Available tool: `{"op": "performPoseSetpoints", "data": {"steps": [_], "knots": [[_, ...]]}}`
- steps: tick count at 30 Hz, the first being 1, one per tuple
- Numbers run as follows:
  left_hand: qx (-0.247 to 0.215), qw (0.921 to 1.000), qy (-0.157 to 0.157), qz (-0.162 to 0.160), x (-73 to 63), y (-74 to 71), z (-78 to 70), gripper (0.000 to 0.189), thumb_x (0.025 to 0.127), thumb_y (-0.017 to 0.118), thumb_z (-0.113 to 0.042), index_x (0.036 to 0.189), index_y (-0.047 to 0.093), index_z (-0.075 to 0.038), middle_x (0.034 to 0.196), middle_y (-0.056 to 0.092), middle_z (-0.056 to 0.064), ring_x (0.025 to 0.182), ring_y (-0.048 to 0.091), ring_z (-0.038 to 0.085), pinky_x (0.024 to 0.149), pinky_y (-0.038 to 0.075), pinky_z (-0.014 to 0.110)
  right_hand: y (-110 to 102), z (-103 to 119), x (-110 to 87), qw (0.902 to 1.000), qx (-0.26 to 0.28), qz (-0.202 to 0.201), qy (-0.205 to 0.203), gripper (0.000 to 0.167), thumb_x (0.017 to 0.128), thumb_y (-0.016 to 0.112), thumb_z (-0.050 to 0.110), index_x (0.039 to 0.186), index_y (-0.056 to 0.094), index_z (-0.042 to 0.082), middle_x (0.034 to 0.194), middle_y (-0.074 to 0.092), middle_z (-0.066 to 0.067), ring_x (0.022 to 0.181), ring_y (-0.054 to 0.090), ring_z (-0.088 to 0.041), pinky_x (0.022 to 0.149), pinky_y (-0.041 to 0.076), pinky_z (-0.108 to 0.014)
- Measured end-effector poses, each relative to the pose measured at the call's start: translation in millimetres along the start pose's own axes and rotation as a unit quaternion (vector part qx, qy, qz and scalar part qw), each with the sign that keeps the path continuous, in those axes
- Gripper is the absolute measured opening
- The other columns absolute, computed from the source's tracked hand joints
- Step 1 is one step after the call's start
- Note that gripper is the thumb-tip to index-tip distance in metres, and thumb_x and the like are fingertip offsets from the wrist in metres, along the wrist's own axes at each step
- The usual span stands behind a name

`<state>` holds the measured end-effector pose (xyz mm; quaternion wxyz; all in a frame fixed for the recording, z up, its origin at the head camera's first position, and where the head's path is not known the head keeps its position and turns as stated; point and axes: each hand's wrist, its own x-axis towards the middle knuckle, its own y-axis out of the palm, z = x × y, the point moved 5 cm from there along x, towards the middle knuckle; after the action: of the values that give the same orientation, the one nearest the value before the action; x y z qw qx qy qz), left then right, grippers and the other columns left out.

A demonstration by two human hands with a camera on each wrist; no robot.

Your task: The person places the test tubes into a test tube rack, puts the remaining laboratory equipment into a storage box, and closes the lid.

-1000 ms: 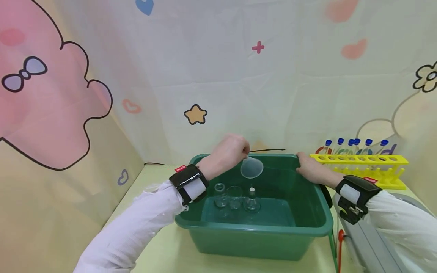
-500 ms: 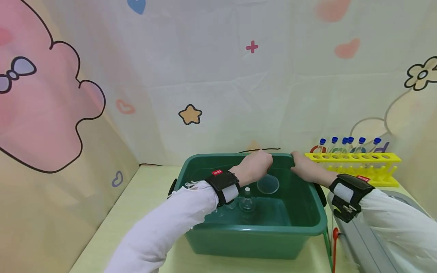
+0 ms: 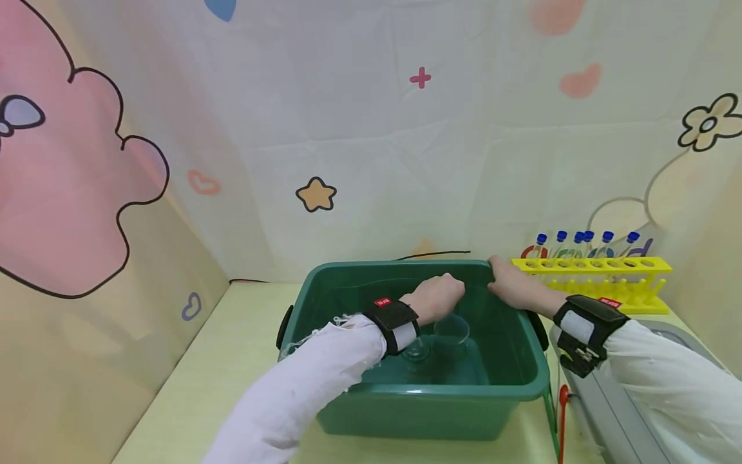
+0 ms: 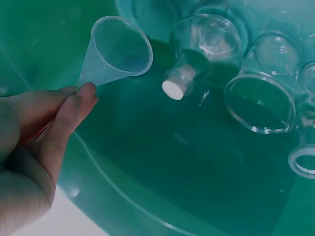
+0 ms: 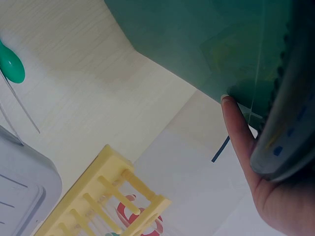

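Note:
My left hand (image 3: 431, 299) reaches down into a green plastic tub (image 3: 423, 390) and pinches a clear plastic funnel (image 4: 106, 69) by its stem, the wide mouth pointing away from the fingers. Close to the funnel, in the left wrist view, lies a glass flask (image 4: 216, 42) with a white stopper (image 4: 174, 88). Beside it are a glass beaker (image 4: 261, 103) and another glass vessel (image 4: 305, 162) with a round lip. In the head view, the left forearm hides part of this glassware. My right hand (image 3: 518, 287) grips the tub's rim at its back right corner.
A yellow rack (image 3: 591, 265) with several blue-capped test tubes stands to the right, behind a grey tray (image 3: 628, 406). Between tub and tray lies a red spoon-like tool (image 3: 563, 396). A green spoon (image 5: 11, 64) shows in the right wrist view. Printed curtains back the table.
My left hand has moved rightward and lowered the funnel deeper into the tub. The right hand stays on the rim. The head view has shifted slightly to the right.

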<state>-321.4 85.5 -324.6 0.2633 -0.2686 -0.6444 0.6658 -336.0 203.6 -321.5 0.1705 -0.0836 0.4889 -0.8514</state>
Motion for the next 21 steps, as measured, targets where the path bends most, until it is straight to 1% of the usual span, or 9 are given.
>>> {"op": "performPoseSetpoints", "data": {"steps": [8, 12, 15, 21], "knots": [[0.014, 0.9998, 0.007, 0.009, 6.0, 18.6, -0.7, 0.023, 0.092, 0.047, 0.0, 0.072, 0.054, -0.01, 0.061, 0.036, -0.002, 0.056, 0.036, 0.01, 0.049, 0.031, 0.022, 0, -1, 1.7, 1.0, -0.004, -0.001, 0.004, 0.04, 0.09, 0.046, -0.002, 0.121, 0.026, -0.016, 0.109, 0.045, -0.031, 0.09, 0.05, -0.036, 0.083, 0.038, -0.054], [0.025, 0.9996, 0.007, 0.007, 7.7, 23.3, 0.7, 0.022, 0.091, 0.048, 0.0, 0.072, 0.056, -0.01, 0.062, 0.038, -0.002, 0.056, 0.037, 0.01, 0.049, 0.032, 0.022, 0, -1, 2.1, 1.0, -0.007, -0.003, 0.003, 0.04, 0.089, 0.046, -0.002, 0.122, 0.026, -0.016, 0.11, 0.045, -0.031, 0.092, 0.049, -0.037, 0.084, 0.037, -0.054], [0.021, 0.9998, 0.003, 0.007, 9.1, 25.4, 1.8, 0.022, 0.091, 0.049, -0.001, 0.073, 0.057, -0.01, 0.062, 0.04, -0.002, 0.056, 0.039, 0.011, 0.049, 0.033, 0.023, 0, -1, 1.2, 0.9999, -0.007, -0.002, 0.007, 0.04, 0.09, 0.045, -0.002, 0.122, 0.025, -0.016, 0.11, 0.044, -0.032, 0.092, 0.049, -0.037, 0.084, 0.037, -0.054], [-0.004, 0.9994, -0.002, 0.034, 8.9, 29.9, 2.7, 0.023, 0.092, 0.047, -0.001, 0.072, 0.055, -0.01, 0.06, 0.036, -0.002, 0.052, 0.037, 0.011, 0.047, 0.031, 0.022, 0, -1, -0.6, 1.0, -0.005, -0.002, 0.005, 0.04, 0.09, 0.046, -0.001, 0.122, 0.025, -0.015, 0.111, 0.044, -0.031, 0.091, 0.049, -0.036, 0.084, 0.037, -0.054]]}}
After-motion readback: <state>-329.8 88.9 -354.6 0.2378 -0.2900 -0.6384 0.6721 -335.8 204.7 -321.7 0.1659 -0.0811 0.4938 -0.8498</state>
